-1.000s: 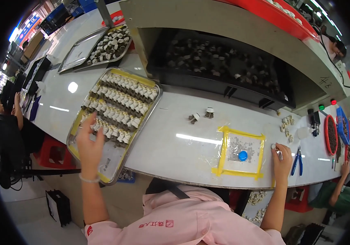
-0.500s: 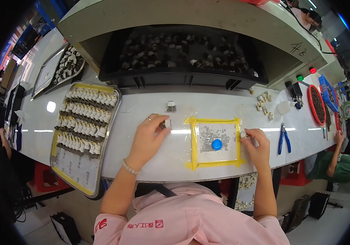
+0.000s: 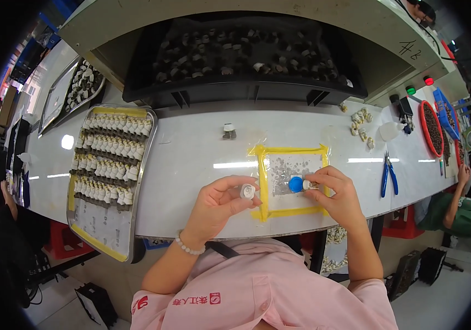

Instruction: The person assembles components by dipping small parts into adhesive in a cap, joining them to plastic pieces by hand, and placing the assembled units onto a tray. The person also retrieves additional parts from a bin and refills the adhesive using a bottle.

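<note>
We observe the two bare hands working close together over a white table (image 3: 180, 170). The left hand (image 3: 216, 206) is closed in a pinch, thumb and fingers gripping a small white piece (image 3: 247, 191) whose round, hollowed end faces up toward us. The right hand (image 3: 339, 195) likewise pinches a small pale part (image 3: 308, 185) at its fingertips, just beside a blue cap (image 3: 295, 184); whether the two touch, we cannot tell. Beneath the right hand's fingertips and the cap we note a spotted sheet bordered by yellow tape (image 3: 293, 213), its left edge just beside the left hand's fingertips.

Beyond the left hand stands one white-topped figure with a dark base (image 3: 229, 131). Well to the left of that hand, we find a metal tray (image 3: 100, 225) bearing four rows of similar figures (image 3: 109, 144). To the right of the right hand lie blue-handled pliers (image 3: 385, 179); farther beyond it, we see loose cream pieces (image 3: 361, 118).
</note>
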